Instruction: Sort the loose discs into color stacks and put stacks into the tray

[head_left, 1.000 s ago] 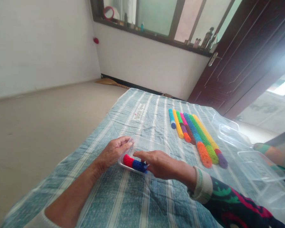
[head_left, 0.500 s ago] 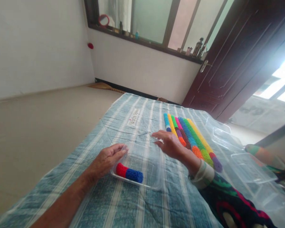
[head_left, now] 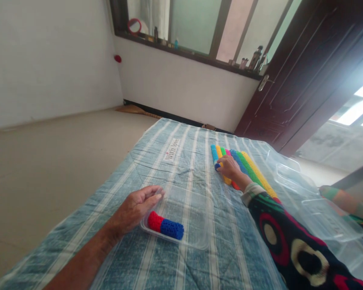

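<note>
One red-blue roll (head_left: 165,225) lies left-to-right in clear tub (head_left: 189,205), red end near your left hand (head_left: 143,203) pinching tub rim; right hand (head_left: 230,167) at light-blue roll (head_left: 213,152), grip unclear.

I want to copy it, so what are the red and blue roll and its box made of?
The red and blue roll looks like matte yarn, maybe crocheted, from its bumpy surface. The box seems glossy, clear plastic: its edges shine and the striped cloth shows through.

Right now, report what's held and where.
The left grip holds the clear rectangular plastic box by its far left corner. The right grip is at the dark-blue end of a light-blue textured roll; hold unclear.
</note>
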`<state>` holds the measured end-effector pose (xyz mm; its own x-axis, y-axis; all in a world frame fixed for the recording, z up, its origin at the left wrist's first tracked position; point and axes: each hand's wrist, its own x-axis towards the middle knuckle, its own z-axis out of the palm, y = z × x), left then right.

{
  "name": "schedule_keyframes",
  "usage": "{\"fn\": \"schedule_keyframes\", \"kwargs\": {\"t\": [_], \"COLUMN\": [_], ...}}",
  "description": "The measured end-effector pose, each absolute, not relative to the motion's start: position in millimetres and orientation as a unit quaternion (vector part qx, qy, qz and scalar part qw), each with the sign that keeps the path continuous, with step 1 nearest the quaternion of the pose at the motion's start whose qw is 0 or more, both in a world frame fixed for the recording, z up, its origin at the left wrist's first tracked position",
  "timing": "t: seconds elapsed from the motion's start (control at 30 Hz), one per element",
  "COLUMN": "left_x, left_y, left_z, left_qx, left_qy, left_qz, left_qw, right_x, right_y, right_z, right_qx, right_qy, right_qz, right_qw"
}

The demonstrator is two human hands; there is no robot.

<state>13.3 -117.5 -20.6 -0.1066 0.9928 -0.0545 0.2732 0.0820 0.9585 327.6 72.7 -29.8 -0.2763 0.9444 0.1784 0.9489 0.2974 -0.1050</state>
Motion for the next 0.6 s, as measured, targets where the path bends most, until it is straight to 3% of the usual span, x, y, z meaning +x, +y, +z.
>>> {"fn": "schedule_keyframes", "kwargs": {"t": [0.6], "left_x": [11.5], "left_y": [-118.5], "left_z": [-20.3], "left_qx": [0.516], "left_qy": [0.595], "left_qz": [0.412], "left_qw": [0.459], "right_x": [322.9], "right_y": [81.9], "right_z": [-22.6], "right_qx": [-0.581], "right_qy": [-0.812], "right_qz": [-0.016], "right_qw": [0.061]}}
